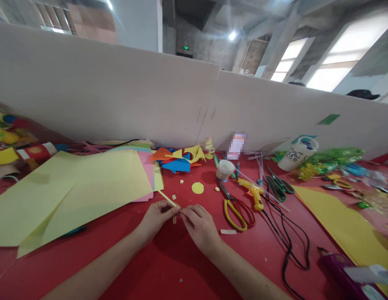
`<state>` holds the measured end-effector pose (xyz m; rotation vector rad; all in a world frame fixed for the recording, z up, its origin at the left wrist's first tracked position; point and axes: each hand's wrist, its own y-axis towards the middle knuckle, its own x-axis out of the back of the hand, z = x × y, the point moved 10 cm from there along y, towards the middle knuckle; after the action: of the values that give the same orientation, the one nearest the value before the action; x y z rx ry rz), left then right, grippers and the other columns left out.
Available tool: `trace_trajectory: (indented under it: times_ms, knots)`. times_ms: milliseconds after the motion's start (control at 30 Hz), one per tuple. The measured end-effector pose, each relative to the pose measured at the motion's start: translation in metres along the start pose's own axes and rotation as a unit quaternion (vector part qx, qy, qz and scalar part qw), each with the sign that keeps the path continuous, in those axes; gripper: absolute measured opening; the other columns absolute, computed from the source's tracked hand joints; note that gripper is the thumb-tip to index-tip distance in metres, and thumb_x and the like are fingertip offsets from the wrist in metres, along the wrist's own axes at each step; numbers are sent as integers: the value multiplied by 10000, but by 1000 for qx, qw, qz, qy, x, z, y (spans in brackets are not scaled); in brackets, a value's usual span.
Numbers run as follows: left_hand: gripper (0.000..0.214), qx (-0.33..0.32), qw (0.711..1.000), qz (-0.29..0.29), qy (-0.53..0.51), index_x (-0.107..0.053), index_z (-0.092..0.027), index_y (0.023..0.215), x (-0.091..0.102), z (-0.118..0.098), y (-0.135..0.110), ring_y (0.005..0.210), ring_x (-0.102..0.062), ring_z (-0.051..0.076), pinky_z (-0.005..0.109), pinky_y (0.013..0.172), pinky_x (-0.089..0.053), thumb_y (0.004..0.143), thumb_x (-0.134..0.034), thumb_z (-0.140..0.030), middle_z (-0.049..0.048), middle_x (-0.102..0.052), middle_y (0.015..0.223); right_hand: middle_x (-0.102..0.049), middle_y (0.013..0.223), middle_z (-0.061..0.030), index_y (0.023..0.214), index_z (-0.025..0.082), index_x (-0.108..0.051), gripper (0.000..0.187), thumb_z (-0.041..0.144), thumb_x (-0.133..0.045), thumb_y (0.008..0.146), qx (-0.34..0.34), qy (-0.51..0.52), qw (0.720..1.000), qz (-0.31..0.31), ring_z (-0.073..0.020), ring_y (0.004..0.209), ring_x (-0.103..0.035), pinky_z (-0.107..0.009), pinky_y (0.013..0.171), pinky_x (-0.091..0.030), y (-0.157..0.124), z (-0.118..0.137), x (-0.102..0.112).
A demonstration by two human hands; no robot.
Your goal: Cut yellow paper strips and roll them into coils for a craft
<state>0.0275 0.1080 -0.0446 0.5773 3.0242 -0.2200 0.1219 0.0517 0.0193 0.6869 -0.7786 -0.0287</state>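
One paper strip (166,197) held over a red table (181,266)
Leftmost, pale yellow sheets (109,175), count unclear; left hand (157,216) pinching the strip; right hand (199,224), fingertips pinched at its near end; one yellow disc (197,188) beyond; one white cup (225,170); one red-and-yellow pair of scissors (231,200), just beside the right hand; one yellow glue gun (253,191), black-corded
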Motion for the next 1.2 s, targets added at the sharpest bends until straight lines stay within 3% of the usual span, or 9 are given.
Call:
trace_trajectory:
  times_ms: [233, 500, 667, 900, 967, 1200]
  knots:
    - [114, -11, 997, 64, -41, -669, -158, 722, -10, -7, -1, 607, -517, 109, 216, 620, -405, 659, -689, -251, -16, -621, 638, -617, 796, -48, 831, 207, -602, 167, 148, -447, 848, -33, 50, 998, -7, -160, 738, -545, -282, 686, -474, 0, -4, 2]
    - [156, -11, 998, 60, -23, -657, -148, 717, -10, -10, -3, 582, -491, 108, 227, 596, -396, 666, -676, -294, -11, -594, 622, -610, 725, -24, 801, 193, -592, 64, 190, -529, 791, -108, 88, 990, -33, -139, 646, -558, -248, 618, -472, -5, -20, 1]
    - [188, -8, 999, 52, -13, -663, -150, 751, -9, -6, -2, 612, -525, 127, 249, 618, -414, 640, -692, -299, 4, -621, 648, -591, 693, -27, 735, 194, -563, 96, 147, -493, 782, -76, 67, 994, -29, -146, 645, -539, -253, 607, -459, 0, -14, 2]
    - [195, -8, 998, 56, -10, -684, -133, 738, -11, -5, -2, 598, -524, 125, 251, 619, -419, 613, -712, -280, 12, -637, 647, -595, 729, -51, 739, 195, -556, 183, 124, -425, 844, 54, -12, 998, 38, -165, 688, -507, -286, 656, -448, 3, 10, -3]
    - [181, -13, 998, 59, -17, -682, -132, 727, -12, -8, -2, 589, -516, 118, 242, 608, -416, 621, -708, -276, 6, -626, 632, -597, 775, -61, 771, 192, -565, 181, 128, -419, 857, 61, -16, 997, 46, -169, 726, -509, -290, 680, -451, 1, 10, -4]
    - [202, -25, 997, 63, -30, -664, -135, 750, -13, -11, -1, 545, -502, 106, 228, 552, -406, 642, -696, -302, 2, -610, 633, -609, 787, -29, 834, 199, -561, 37, 186, -550, 801, -79, 65, 995, 2, -167, 753, -550, -288, 695, -462, 0, -24, 0]
